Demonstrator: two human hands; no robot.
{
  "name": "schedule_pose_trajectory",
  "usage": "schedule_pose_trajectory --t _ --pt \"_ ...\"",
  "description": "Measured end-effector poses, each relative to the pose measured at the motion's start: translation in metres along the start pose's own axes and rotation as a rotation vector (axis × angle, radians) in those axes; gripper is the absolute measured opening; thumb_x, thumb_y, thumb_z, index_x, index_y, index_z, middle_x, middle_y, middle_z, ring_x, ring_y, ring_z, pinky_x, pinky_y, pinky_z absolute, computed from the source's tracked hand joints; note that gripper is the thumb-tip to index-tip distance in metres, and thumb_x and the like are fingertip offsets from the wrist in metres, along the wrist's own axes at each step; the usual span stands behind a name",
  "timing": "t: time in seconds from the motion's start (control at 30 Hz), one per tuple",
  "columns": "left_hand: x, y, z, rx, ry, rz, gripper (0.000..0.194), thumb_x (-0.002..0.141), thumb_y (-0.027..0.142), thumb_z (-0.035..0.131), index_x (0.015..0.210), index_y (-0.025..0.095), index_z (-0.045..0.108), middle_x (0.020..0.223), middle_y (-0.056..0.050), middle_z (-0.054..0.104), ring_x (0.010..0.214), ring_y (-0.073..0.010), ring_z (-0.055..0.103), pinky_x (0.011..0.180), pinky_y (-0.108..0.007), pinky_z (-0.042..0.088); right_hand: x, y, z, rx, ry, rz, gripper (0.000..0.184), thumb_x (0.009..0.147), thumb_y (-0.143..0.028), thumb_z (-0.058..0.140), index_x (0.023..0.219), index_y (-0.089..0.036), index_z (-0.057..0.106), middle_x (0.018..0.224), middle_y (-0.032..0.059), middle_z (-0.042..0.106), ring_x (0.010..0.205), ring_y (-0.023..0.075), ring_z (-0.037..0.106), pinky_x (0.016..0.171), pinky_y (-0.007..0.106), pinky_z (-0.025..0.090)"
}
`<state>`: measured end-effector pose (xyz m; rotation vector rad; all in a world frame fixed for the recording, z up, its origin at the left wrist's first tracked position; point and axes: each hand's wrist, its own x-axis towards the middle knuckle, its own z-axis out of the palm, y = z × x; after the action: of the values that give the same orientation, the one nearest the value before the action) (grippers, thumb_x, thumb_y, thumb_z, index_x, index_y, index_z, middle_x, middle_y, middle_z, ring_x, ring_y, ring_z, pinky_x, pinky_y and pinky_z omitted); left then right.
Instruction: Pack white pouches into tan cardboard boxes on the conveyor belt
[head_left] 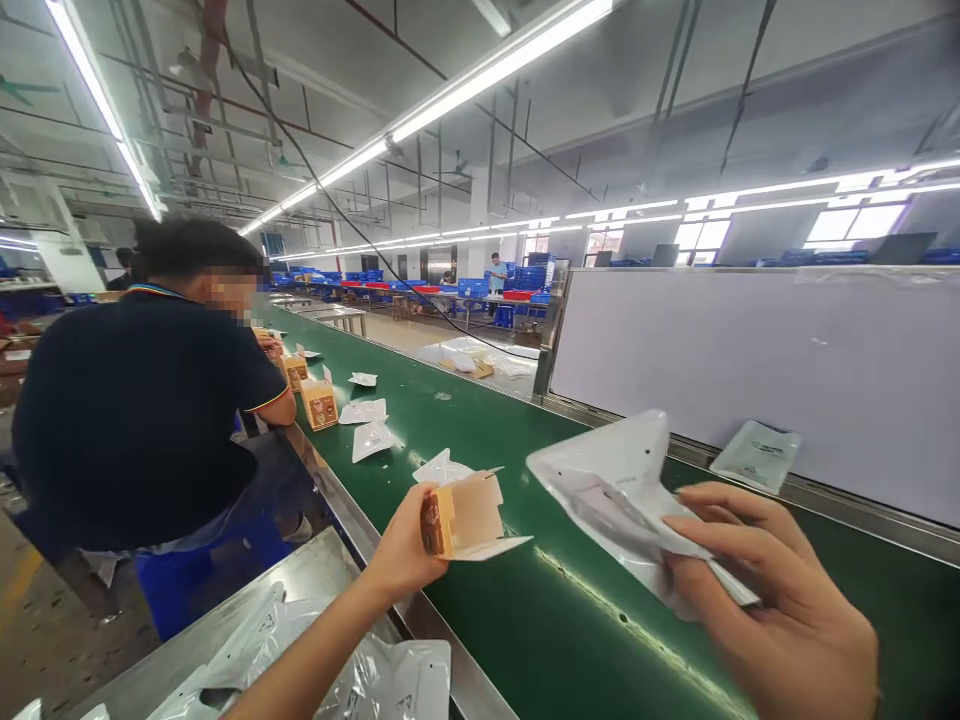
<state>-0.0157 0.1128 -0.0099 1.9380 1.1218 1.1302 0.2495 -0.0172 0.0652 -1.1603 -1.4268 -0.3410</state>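
**Left hand (401, 545), right hand (780, 600): both gripping above green conveyor belt (525, 640)**

Left fingers wrapped round a small tan carton (469, 520), flaps open. Right fingers curled, pinching a white moulded plastic tray (607, 490). Further cartons (320, 405) and white trays (371, 440) lying along the belt, beside a seated co-worker (127, 420).

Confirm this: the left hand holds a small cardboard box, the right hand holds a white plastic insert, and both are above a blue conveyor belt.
The conveyor belt is green, not blue, as the head view shows. The left hand holds a small cardboard box, the right hand holds a white plastic insert, and both are above that belt.
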Motion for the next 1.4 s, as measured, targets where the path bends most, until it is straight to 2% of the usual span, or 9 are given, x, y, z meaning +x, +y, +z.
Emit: schedule_pose_trajectory --t 0.13,0.27,0.5,0.67,0.77,0.93,1.13,1.3,1.4 --pt "-0.043 0.038 0.019 0.059 -0.041 0.040 0.062 0.057 0.007 0.061 0.115 0.021 0.041 0.106 -0.003 0.058 0.097 -0.0187 0.058 0.083 -0.032 0.050 -0.001 -0.021 -0.003 0.071 -0.278 -0.336 0.019 0.083 -0.007 0.052 0.090 -0.022 0.062 0.097 0.0039 0.056 0.076 0.0097 0.057 0.060 0.017 0.048" --pt "-0.067 0.045 0.039 0.247 0.085 0.283 0.063 0.063 0.009 0.058 0.121 0.021 0.038 0.120 -0.009 0.054 0.112 -0.0239 0.053 0.093 -0.042 0.047 -0.014 -0.022 -0.015 -0.017 -0.712 -0.410 0.027 0.087 -0.003 0.038 0.086 -0.020 0.059 0.092 0.0037 0.059 0.077 0.0139 0.056 0.062 0.024 0.047" --pt "-0.087 0.059 0.084 0.418 0.210 0.467 0.060 0.067 0.008 0.051 0.125 0.015 0.037 0.119 -0.013 0.055 0.112 -0.0252 0.053 0.091 -0.045 0.049 -0.031 -0.048 -0.026 0.096 -1.098 0.303 0.057 0.074 -0.010 0.056 0.126 -0.024 0.038 0.124 0.0072 0.047 0.101 0.0183 0.056 0.083 0.030 0.050" --pt "-0.092 0.069 0.105 0.508 0.358 0.481 0.051 0.074 0.011 0.048 0.124 0.013 0.042 0.120 -0.015 0.054 0.112 -0.0251 0.051 0.090 -0.042 0.047 -0.035 -0.057 -0.028 -0.034 -0.975 0.356 0.037 0.085 -0.028 0.052 0.121 -0.021 0.048 0.124 0.0088 0.050 0.115 0.0256 0.046 0.095 0.041 0.042" --pt "-0.096 0.069 0.122 0.518 0.468 0.507 0.039 0.083 0.014 0.042 0.122 0.010 0.044 0.120 -0.016 0.053 0.115 -0.0257 0.048 0.092 -0.042 0.044 -0.033 -0.058 -0.029 -0.083 -1.033 0.515 0.025 0.088 -0.036 0.046 0.103 -0.018 0.055 0.106 0.0095 0.059 0.094 0.0252 0.056 0.081 0.040 0.047" --pt "-0.108 0.059 0.142 0.551 0.506 0.574 0.036 0.084 0.011 0.047 0.120 0.009 0.045 0.117 -0.018 0.055 0.116 -0.0304 0.047 0.094 -0.049 0.040 -0.030 -0.045 -0.038 0.356 -1.063 0.686 0.035 0.088 -0.049 0.047 0.091 -0.018 0.061 0.091 0.0051 0.064 0.085 0.0201 0.059 0.078 0.032 0.049" --pt "-0.126 0.060 0.160 0.568 0.424 0.594 0.044 0.080 0.009 0.050 0.123 0.018 0.045 0.117 -0.016 0.058 0.115 -0.0306 0.051 0.102 -0.059 0.030 -0.055 -0.035 -0.040 0.444 -0.558 1.036 0.043 0.085 -0.053 0.047 0.092 -0.015 0.065 0.084 0.0069 0.066 0.081 0.0224 0.062 0.075 0.035 0.052" --pt "-0.151 0.052 0.178 0.398 0.219 0.613 0.052 0.079 0.027 0.051 0.128 0.016 0.042 0.124 -0.020 0.054 0.120 -0.0363 0.049 0.099 -0.063 0.032 -0.068 -0.012 -0.077 -0.204 -0.342 0.368 0.026 0.084 -0.039 0.051 0.081 -0.019 0.068 0.090 0.0083 0.067 0.093 0.0276 0.058 0.082 0.045 0.049" --pt "-0.158 0.042 0.177 0.377 0.179 0.482 0.052 0.077 0.025 0.052 0.128 0.017 0.042 0.120 -0.016 0.058 0.115 -0.0336 0.054 0.096 -0.059 0.039 -0.079 0.022 -0.122 -0.413 -0.399 0.109 0.017 0.085 -0.031 0.053 0.083 -0.026 0.069 0.088 0.0034 0.068 0.099 0.0283 0.056 0.084 0.050 0.049"
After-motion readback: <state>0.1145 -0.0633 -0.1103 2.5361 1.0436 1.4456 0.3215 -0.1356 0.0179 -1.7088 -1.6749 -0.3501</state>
